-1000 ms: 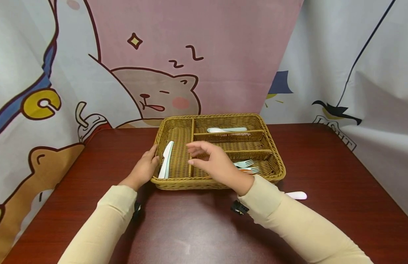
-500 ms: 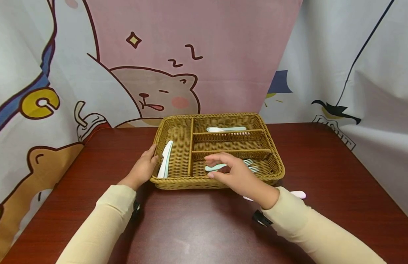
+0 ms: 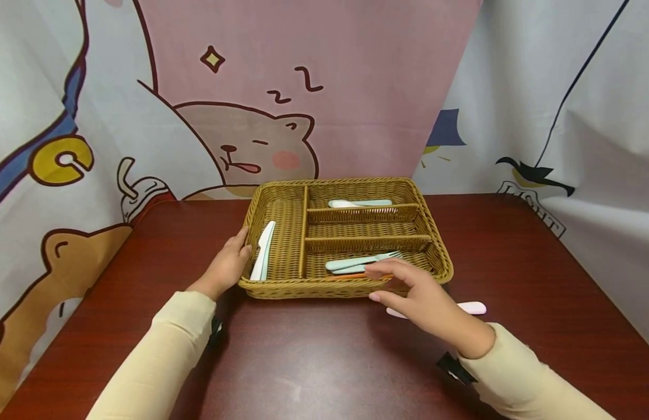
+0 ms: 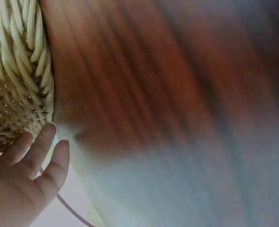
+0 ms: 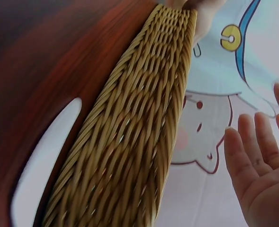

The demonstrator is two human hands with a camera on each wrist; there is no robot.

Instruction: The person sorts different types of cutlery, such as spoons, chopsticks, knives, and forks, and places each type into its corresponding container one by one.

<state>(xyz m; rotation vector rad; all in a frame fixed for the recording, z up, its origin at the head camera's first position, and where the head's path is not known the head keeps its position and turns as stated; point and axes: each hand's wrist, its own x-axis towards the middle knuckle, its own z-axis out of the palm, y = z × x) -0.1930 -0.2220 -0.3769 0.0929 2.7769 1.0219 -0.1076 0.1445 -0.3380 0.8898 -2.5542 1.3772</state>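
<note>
A woven basket (image 3: 298, 290) with several compartments stands on the table. My left hand (image 3: 227, 265) rests against its left wall, and the left wrist view shows the fingers stretched out at the weave. Over the front right rim hovers my right hand (image 3: 421, 294), fingers loosely bent, holding nothing. White and pale-green knives (image 3: 262, 256) lie in the left compartment. Mint-green forks (image 3: 355, 262) and an orange handle (image 3: 350, 276) lie in the front compartment, partly hidden by the right hand. A spoon (image 3: 342, 204) and a pale-green utensil lie in the back one.
A pinkish-white piece of cutlery (image 3: 473, 308) lies on the dark red table (image 3: 303, 361) before the basket's front right corner, partly behind the right hand. A printed curtain (image 3: 376, 87) hangs behind the table.
My right hand has moved right and toward me, from above the basket's divider to the front right rim, uncovering the fork handles. The left hand stays at the left wall.
</note>
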